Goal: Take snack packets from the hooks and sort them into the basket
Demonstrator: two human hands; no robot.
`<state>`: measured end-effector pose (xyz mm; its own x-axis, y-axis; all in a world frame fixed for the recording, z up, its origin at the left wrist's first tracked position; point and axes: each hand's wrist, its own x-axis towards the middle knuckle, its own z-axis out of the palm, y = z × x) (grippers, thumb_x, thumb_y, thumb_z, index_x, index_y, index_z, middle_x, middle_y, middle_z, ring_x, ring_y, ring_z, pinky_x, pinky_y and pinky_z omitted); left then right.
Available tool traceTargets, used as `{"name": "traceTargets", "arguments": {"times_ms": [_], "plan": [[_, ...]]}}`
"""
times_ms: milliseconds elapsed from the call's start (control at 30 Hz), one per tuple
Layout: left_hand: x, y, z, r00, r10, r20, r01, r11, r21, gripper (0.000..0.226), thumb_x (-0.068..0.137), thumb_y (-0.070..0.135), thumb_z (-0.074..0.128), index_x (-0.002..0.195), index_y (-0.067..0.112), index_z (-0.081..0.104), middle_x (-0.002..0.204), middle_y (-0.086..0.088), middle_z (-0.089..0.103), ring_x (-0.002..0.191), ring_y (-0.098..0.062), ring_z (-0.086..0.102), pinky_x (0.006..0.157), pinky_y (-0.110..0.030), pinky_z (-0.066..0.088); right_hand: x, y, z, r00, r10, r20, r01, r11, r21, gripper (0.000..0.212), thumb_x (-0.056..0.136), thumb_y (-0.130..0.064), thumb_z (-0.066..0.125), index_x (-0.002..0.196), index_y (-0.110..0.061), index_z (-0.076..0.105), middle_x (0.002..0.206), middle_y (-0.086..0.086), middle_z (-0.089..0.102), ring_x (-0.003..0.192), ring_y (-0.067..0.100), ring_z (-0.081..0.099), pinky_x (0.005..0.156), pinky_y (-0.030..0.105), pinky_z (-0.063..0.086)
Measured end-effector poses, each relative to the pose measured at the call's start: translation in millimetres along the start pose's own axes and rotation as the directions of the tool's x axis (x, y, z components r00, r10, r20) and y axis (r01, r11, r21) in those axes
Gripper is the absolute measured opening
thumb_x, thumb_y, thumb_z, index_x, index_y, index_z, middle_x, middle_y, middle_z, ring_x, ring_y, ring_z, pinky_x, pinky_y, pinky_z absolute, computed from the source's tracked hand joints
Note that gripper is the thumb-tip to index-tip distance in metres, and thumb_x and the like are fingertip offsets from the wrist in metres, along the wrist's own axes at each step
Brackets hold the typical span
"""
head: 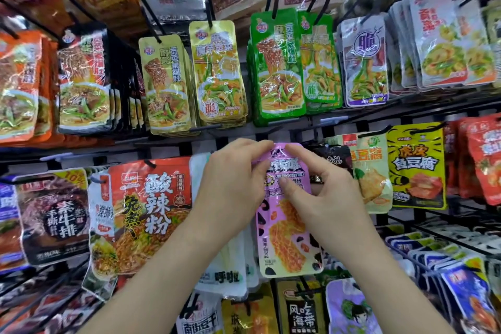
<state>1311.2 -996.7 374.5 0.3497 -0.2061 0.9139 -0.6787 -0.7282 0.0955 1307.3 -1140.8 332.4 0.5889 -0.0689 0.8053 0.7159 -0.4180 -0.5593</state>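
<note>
Left hand (pixel 230 184), right hand (pixel 325 192) raised together, fingers (pixel 301 156) pinching purple packet (pixel 279 238)

One wide-angle camera on the head faces the rack (pixel 406 110) straight on, so near that hung packets (pixel 276 68) fill the frame edge to edge. Both forearms (pixel 168 279) enter from the bottom edge; left hand (pixel 233 187) and right hand (pixel 325 198) pinch a pink packet (pixel 284 233) just below centre. The hooks (pixel 143 0) splay toward the upper corners.
</note>
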Motion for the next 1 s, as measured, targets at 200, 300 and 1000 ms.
{"name": "traceTargets", "arguments": {"times_ms": [200,300,1000], "plan": [[4,-1,5,0.998,0.000,0.060,-0.004,0.998,0.066,0.031,0.093,0.014,0.060,0.123,0.012,0.065,0.115,-0.001,0.067,0.101,-0.018,0.062,0.088,-0.028,0.048,4,0,0,1.000,-0.009,0.002,0.009,0.989,-0.144,0.053,0.091,-0.033,0.061,0.142,-0.032,0.046,0.107,-0.014,0.064,0.053,-0.008,0.030,0.059,0.008,0.028],[-1,-7,12,0.994,0.070,0.079,-0.087,0.970,0.229,0.027,0.087,0.009,0.063,0.113,0.005,0.068,0.103,-0.009,0.067,0.090,-0.029,0.064,0.074,-0.039,0.054,-1,0,5,1.000,-0.028,0.001,0.027,0.939,-0.343,0.052,0.091,-0.040,0.057,0.142,-0.037,0.043,0.096,-0.009,0.055,0.070,0.001,0.046,0.063,0.022,0.040],[-38,-21,21,0.969,0.163,0.187,-0.243,0.768,0.593,0.090,0.074,0.051,0.049,0.149,0.006,0.028,0.160,-0.017,0.013,0.148,-0.030,0.010,0.114,-0.049,0.016,-15,28,40,0.996,0.083,-0.019,-0.083,0.996,-0.012,0.063,0.098,-0.040,0.041,0.152,-0.034,0.010,0.133,-0.009,0.056,0.116,0.009,0.056,0.091,0.027,0.044]]}}
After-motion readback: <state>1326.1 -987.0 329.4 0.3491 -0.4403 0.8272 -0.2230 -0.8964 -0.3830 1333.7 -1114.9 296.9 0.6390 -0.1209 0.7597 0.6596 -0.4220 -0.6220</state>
